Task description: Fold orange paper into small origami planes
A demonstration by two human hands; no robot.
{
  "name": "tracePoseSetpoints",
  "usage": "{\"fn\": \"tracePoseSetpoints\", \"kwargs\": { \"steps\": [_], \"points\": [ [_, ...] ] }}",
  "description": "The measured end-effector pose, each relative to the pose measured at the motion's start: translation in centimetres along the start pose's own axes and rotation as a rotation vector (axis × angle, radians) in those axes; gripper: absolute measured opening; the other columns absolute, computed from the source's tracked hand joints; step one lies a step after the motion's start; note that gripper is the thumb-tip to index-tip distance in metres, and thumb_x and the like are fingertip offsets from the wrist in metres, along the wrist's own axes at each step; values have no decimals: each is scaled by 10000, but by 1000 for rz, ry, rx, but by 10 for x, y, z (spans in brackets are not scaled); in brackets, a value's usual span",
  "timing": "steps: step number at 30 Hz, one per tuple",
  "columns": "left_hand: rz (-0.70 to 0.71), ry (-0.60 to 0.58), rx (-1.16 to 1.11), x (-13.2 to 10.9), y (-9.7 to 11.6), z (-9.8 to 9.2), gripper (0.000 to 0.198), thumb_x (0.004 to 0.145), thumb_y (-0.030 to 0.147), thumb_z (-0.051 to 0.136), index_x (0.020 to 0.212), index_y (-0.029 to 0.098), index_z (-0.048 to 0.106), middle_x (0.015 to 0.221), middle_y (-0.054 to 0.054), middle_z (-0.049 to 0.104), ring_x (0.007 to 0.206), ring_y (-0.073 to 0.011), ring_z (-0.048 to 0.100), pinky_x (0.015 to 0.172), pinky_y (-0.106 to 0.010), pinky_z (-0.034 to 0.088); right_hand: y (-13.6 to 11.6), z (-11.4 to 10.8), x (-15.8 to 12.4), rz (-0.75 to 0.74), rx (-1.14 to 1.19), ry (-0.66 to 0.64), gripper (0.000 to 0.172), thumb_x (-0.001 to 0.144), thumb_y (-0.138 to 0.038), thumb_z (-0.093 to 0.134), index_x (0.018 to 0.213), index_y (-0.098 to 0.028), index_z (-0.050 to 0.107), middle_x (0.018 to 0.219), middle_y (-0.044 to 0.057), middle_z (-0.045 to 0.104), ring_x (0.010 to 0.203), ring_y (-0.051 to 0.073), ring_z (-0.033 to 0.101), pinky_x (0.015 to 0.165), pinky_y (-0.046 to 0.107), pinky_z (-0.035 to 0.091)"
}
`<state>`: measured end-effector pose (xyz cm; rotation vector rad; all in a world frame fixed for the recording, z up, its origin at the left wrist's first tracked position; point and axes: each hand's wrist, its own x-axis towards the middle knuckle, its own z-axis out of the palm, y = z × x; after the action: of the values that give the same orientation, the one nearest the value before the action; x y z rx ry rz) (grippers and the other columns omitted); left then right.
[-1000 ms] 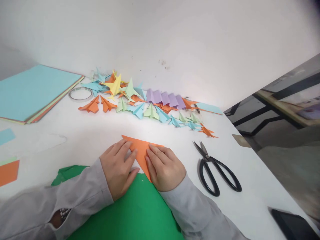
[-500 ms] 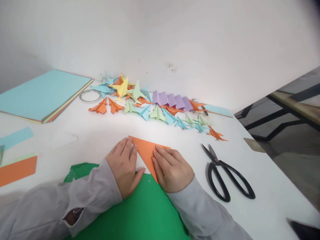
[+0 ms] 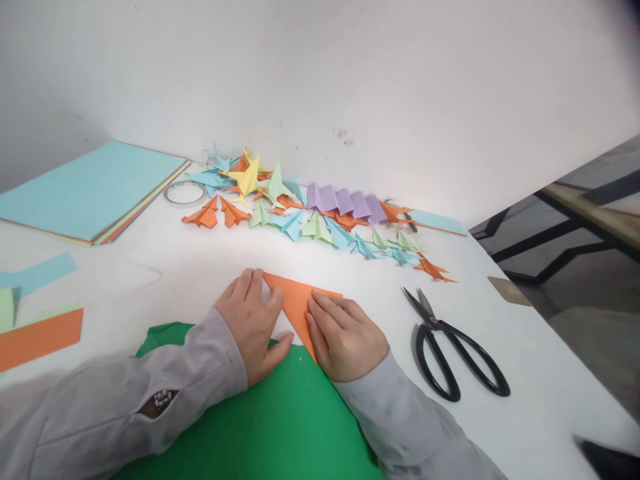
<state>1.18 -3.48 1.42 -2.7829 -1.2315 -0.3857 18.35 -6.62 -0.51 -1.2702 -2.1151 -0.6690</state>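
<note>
At lower centre, the left hand (image 3: 253, 320) and right hand (image 3: 345, 333) lie flat, grasping nothing, pressing an orange paper triangle (image 3: 297, 300) onto the white table (image 3: 150, 267) (its near tip meets a green paper sheet (image 3: 280, 420)), folded only to this plain shape, unlike the finished coloured paper figures (image 3: 316, 227) at upper centre.

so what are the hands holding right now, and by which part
Nothing is gripped: the orange paper triangle lies flat on the table, pinned by the left hand on its left edge and the right hand on its right edge.
</note>
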Motion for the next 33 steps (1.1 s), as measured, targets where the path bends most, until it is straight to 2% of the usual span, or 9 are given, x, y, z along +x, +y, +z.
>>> {"fn": "tracePoseSetpoints", "kwargs": {
  "steps": [7, 14, 21, 27, 33],
  "points": [
    [-55, 33, -2, -4, 2, 1, 513, 710, 460, 505, 1065, 95, 573, 1203, -261, 441, 1139, -419, 375, 885, -512, 378, 0, 0, 0, 5, 6, -4, 147, 759, -122, 562, 808, -66, 689, 852, 148, 702, 742, 200, 615, 678, 294, 559],
    [-15, 10, 22, -3, 2, 0, 501, 751, 443, 453, 1090, 92, 567, 1204, -241, 464, 1115, -383, 411, 881, -487, 393, -1, -1, 3, -12, 13, 10, 137, 755, -98, 560, 795, -55, 684, 824, 150, 698, 746, 204, 610, 661, 304, 550],
    [-9, 5, 36, 1, 0, -3, 503, 725, 465, 472, 1026, 85, 606, 1162, -246, 505, 1071, -375, 441, 833, -480, 422, -2, -1, 1, 42, 13, -37, 164, 777, -123, 534, 813, -72, 685, 866, 136, 696, 758, 206, 593, 677, 316, 541],
    [19, 13, 58, 1, -2, -2, 523, 734, 481, 461, 1040, 83, 611, 1166, -244, 512, 1074, -368, 447, 831, -472, 427, -1, -1, 2, 21, 13, -19, 165, 770, -112, 541, 805, -39, 685, 851, 154, 694, 737, 207, 580, 665, 311, 534],
    [57, 6, 87, 0, -5, -1, 550, 766, 496, 432, 1076, 76, 606, 1172, -258, 512, 1077, -378, 446, 823, -476, 428, 1, -1, 1, 37, 26, -27, 174, 781, -126, 522, 820, -68, 681, 871, 141, 691, 750, 207, 577, 680, 319, 533]
  ]
}}
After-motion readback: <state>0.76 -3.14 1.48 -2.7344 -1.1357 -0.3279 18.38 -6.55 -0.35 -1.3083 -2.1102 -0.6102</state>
